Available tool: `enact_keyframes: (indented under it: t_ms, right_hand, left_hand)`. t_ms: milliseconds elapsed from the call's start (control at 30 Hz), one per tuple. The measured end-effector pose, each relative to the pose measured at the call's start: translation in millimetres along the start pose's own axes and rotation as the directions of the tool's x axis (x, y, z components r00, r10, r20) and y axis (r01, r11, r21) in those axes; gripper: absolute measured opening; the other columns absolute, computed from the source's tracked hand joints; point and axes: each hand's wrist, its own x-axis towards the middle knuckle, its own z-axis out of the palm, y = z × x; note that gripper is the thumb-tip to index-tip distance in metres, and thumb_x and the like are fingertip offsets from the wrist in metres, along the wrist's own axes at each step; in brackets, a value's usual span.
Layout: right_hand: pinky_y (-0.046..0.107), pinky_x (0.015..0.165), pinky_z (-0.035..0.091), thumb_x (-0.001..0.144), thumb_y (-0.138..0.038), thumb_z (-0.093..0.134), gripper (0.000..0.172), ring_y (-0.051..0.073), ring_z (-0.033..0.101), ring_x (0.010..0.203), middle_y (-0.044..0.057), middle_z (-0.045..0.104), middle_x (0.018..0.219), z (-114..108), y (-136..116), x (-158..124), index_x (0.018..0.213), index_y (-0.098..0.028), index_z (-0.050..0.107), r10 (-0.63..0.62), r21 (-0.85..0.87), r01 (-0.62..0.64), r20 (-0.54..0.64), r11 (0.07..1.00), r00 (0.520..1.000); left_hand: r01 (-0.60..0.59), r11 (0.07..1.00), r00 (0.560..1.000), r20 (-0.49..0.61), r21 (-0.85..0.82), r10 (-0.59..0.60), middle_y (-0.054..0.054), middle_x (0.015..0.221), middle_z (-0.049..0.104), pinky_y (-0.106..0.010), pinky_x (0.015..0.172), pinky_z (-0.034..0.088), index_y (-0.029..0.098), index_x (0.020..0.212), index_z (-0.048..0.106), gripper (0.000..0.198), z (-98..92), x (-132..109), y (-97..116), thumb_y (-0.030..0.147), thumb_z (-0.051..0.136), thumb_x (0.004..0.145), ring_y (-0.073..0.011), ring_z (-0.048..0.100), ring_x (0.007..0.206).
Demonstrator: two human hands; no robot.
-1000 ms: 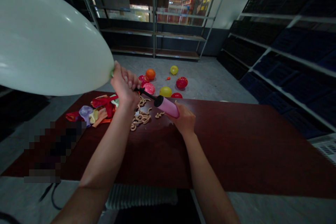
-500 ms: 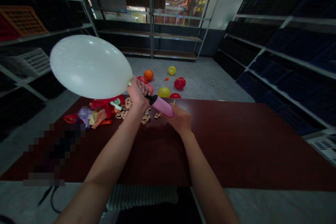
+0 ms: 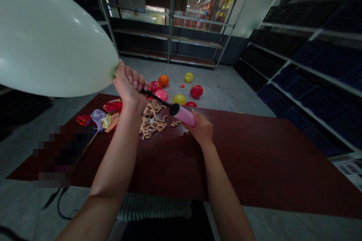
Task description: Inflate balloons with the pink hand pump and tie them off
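Note:
A large pale green balloon fills the upper left of the head view, blown up full. My left hand is closed round its neck and the black rod end of a hand pump. The pump's pink barrel lies in my right hand, which grips it from below just above the dark red table. The black rod is drawn out between the two hands.
A heap of flat coloured balloons and a pile of tan rubber bands lie on the table's far left. Several inflated balloons sit on the grey floor beyond. Metal shelving lines the back and right walls.
Half a second ago the pump rod was pushed in and the hands were close. Now the left hand has pulled back up-left, the rod is out, and the balloon looms nearer the camera.

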Motion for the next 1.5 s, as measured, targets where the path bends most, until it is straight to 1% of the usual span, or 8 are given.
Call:
enact_keyframes:
  t_ms: [167, 333, 567, 733, 833, 933, 1133, 1500]
  right_hand:
    - [0.032, 0.075, 0.054, 0.086, -0.056, 0.072, 0.049, 0.023, 0.073, 0.086, 0.010, 0.077, 0.102, -4.6, -5.0, 1.1, 0.119, -0.019, 0.069, 0.010, 0.026, -0.011, 0.033, 1.000, 0.999]
    - [0.033, 0.078, 0.055, 0.086, -0.056, 0.072, 0.052, 0.024, 0.073, 0.089, 0.011, 0.077, 0.103, -4.7, -6.3, -1.6, 0.120, -0.017, 0.068, 0.003, 0.078, -0.002, -0.012, 0.997, 1.000]
    - [0.032, 0.073, 0.055, 0.087, -0.058, 0.069, 0.050, 0.023, 0.074, 0.083, 0.011, 0.078, 0.097, -1.7, -4.4, -3.3, 0.116, -0.017, 0.069, 0.021, 0.034, -0.021, -0.013, 0.999, 1.000]
    - [0.029, 0.069, 0.053, 0.087, -0.054, 0.070, 0.048, 0.022, 0.074, 0.079, 0.010, 0.079, 0.094, -1.1, -6.5, -3.6, 0.114, -0.015, 0.069, 0.011, 0.033, -0.009, -0.038, 0.999, 0.999]
    - [0.028, 0.065, 0.050, 0.087, -0.054, 0.069, 0.048, 0.022, 0.074, 0.074, 0.010, 0.078, 0.088, 0.6, -5.1, -5.5, 0.113, -0.014, 0.070, 0.011, 0.010, -0.011, -0.040, 1.000, 0.999]
    - [0.027, 0.062, 0.048, 0.087, -0.055, 0.068, 0.048, 0.021, 0.073, 0.074, 0.009, 0.078, 0.088, 1.7, -5.8, -5.6, 0.113, -0.015, 0.070, 0.023, -0.012, -0.023, -0.001, 1.000, 1.000]
    - [0.028, 0.066, 0.050, 0.087, -0.059, 0.069, 0.052, 0.023, 0.075, 0.081, 0.010, 0.079, 0.101, 1.8, -15.2, 2.1, 0.119, -0.018, 0.069, 0.037, -0.011, -0.037, 0.054, 0.999, 0.998]
    - [0.030, 0.074, 0.054, 0.088, -0.058, 0.070, 0.051, 0.023, 0.074, 0.087, 0.011, 0.078, 0.103, -4.2, -9.3, 3.2, 0.119, -0.018, 0.069, 0.014, 0.035, -0.016, 0.045, 0.999, 0.999]
  left_hand:
    - [-0.090, 0.996, 0.994, 0.064, 0.012, 0.090, 0.006, 0.041, 0.017, -0.025, 0.038, 0.013, 0.020, 0.055, 0.023, 0.058, 9.0, -12.5, 29.3, 0.033, 0.037, 0.110, -0.0078, 0.013, 0.034]
    - [-0.148, 0.987, 0.985, 0.097, 0.059, 0.142, 0.006, 0.041, 0.015, -0.026, 0.038, 0.012, 0.019, 0.054, 0.020, 0.062, 19.5, -25.7, 27.8, 0.036, 0.029, 0.113, -0.0075, 0.011, 0.034]
    - [-0.107, 0.989, 0.990, 0.102, 0.103, 0.097, 0.005, 0.042, 0.017, -0.025, 0.038, 0.016, 0.020, 0.054, 0.023, 0.060, 9.8, -14.8, -11.5, 0.034, 0.034, 0.111, -0.0081, 0.015, 0.033]
    - [-0.061, 0.990, 0.988, 0.147, 0.128, 0.042, 0.006, 0.039, 0.021, -0.025, 0.033, 0.017, 0.021, 0.053, 0.028, 0.061, 4.0, -23.4, -59.2, 0.041, 0.047, 0.107, -0.0078, 0.018, 0.030]
    - [0.003, 0.991, 0.991, 0.132, 0.132, -0.021, 0.008, 0.040, 0.021, -0.024, 0.031, 0.019, 0.022, 0.055, 0.028, 0.061, -2.3, -30.0, -87.8, 0.050, 0.057, 0.101, -0.0075, 0.019, 0.030]
    - [0.051, 0.991, 0.995, 0.084, 0.123, -0.061, 0.009, 0.039, 0.023, -0.024, 0.031, 0.019, 0.023, 0.054, 0.028, 0.060, -10.9, -25.6, -101.3, 0.047, 0.060, 0.099, -0.0074, 0.021, 0.029]
    - [0.145, 0.985, 0.989, -0.047, 0.093, -0.141, 0.007, 0.039, 0.023, -0.024, 0.034, 0.019, 0.021, 0.053, 0.029, 0.057, -18.2, -4.2, -88.7, 0.034, 0.050, 0.104, -0.0072, 0.021, 0.030]
    - [0.036, 0.998, 0.999, -0.011, 0.057, -0.036, 0.006, 0.037, 0.021, -0.023, 0.035, 0.018, 0.019, 0.051, 0.025, 0.063, 5.8, -7.2, -24.0, 0.036, 0.045, 0.108, -0.0064, 0.018, 0.030]
